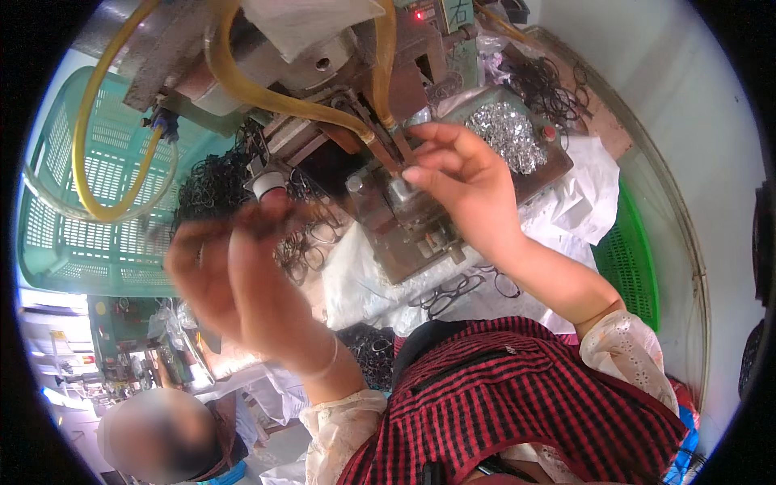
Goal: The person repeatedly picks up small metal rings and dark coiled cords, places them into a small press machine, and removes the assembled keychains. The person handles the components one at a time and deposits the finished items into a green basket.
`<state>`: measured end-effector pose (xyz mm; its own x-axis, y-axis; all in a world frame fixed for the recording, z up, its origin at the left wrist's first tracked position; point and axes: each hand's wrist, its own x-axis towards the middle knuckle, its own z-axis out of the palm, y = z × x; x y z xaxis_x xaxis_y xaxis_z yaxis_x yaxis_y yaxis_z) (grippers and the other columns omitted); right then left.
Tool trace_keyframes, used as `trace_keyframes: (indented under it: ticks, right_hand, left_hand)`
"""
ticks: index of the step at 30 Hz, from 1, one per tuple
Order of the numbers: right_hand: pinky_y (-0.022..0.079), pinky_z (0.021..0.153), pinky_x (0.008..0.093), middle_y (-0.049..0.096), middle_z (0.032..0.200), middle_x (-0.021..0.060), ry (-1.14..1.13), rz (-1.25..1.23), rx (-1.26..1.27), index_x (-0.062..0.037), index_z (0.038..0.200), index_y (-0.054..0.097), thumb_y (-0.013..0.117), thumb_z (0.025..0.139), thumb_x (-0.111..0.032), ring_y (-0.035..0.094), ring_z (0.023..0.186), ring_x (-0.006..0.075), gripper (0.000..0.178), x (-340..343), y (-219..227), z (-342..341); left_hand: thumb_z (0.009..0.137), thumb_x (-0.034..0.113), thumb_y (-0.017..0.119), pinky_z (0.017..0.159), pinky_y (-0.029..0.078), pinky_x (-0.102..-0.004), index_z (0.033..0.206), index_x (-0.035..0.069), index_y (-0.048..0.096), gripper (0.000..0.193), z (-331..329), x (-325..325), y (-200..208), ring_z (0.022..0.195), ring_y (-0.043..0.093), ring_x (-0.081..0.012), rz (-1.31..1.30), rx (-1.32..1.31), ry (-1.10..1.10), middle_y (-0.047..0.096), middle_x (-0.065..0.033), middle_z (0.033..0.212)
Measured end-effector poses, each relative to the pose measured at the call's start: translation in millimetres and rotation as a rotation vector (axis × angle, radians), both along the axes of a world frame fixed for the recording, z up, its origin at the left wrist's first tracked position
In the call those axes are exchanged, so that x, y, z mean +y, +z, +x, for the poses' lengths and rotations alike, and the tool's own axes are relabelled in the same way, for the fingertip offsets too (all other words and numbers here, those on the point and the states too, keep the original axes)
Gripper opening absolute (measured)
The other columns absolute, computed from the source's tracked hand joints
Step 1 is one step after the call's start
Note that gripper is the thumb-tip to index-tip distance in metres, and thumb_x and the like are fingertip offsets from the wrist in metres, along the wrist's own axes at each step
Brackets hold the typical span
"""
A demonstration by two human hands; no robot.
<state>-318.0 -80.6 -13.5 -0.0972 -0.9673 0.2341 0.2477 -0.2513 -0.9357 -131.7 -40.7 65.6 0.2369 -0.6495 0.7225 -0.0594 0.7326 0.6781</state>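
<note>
My right hand [473, 182] is at the front of a bench machine [339, 69], its thumb and fingers curled in beside two copper-coloured jaws [388, 149]. Whatever sits between those fingertips is too small to make out. Below the jaws is a metal fixture [408, 230]. To the left, my left hand [242, 275] is raised and smeared by motion, with a white wrap [268, 184] around one fingertip. It is nearest to a heap of dark eyeglass frames [214, 190]; whether it holds one is unclear.
Small shiny metal parts [509, 137] lie heaped right of the jaws. Yellow hoses [267, 97] hang from the machine. More eyeglass frames [461, 293] lie on white sheeting. A teal basket [101, 250] stands left, a green basket [630, 259] right. Another person [166, 436] is at lower left.
</note>
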Motion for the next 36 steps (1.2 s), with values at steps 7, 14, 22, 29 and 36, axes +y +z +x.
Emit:
trace_keyframes:
  ticks: [7, 14, 22, 29, 36]
  right_hand:
    - [0.046, 0.095, 0.0282, 0.065, 0.118, 0.0090, 0.122, 0.046, -0.149, 0.0029, 0.132, 0.054, 0.060, 0.085, 0.008, 0.059, 0.110, 0.0142, 0.047, 20, 24, -5]
    - [0.046, 0.101, 0.0470, 0.058, 0.130, 0.0199, -0.570, -0.082, 1.399, -0.0090, 0.102, 0.072, 0.075, 0.075, -0.010, 0.050, 0.127, 0.0374, 0.028, -35, -53, -99]
    - [0.047, 0.092, 0.0428, 0.066, 0.109, 0.0179, -0.599, -0.285, 1.174, -0.0047, 0.089, 0.071, 0.071, 0.082, -0.013, 0.059, 0.106, 0.0372, 0.011, -56, -74, -117]
    - [0.052, 0.078, 0.0416, 0.070, 0.095, 0.0183, -0.606, -0.256, 1.240, -0.0028, 0.098, 0.070, 0.065, 0.091, -0.018, 0.066, 0.088, 0.0361, 0.018, -60, -81, -127]
    - [0.052, 0.077, 0.0373, 0.071, 0.095, 0.0165, -0.596, -0.164, 1.141, -0.0063, 0.105, 0.069, 0.065, 0.092, -0.017, 0.069, 0.086, 0.0316, 0.017, -50, -79, -126]
  left_hand:
    - [0.092, -0.008, 0.047, 0.067, 0.064, -0.0334, 0.117, -0.007, 0.046, 0.025, 2, 0, -4, 0.091, 0.070, -0.0294, -0.028, 0.010, -0.118, 0.063, -0.0222, 0.105]
    - [0.086, -0.010, 0.065, 0.075, 0.058, -0.0261, 0.109, -0.005, 0.054, 0.026, -48, -12, -27, 0.091, 0.069, -0.0180, 0.090, -0.320, 0.009, 0.068, -0.0149, 0.099]
    - [0.085, -0.002, 0.069, 0.067, 0.058, -0.0267, 0.107, 0.000, 0.066, 0.022, -56, -17, -13, 0.081, 0.071, -0.0157, 0.188, -0.442, 0.114, 0.070, -0.0109, 0.095]
    - [0.084, 0.001, 0.071, 0.065, 0.058, -0.0268, 0.106, -0.002, 0.064, 0.024, -52, -23, -19, 0.077, 0.070, -0.0181, 0.034, -0.527, 0.157, 0.070, -0.0119, 0.096]
    - [0.079, -0.004, 0.073, 0.085, 0.053, -0.0336, 0.110, -0.001, 0.063, 0.033, 15, 37, -76, 0.095, 0.068, -0.0264, -0.061, -0.646, 0.548, 0.070, -0.0168, 0.109]
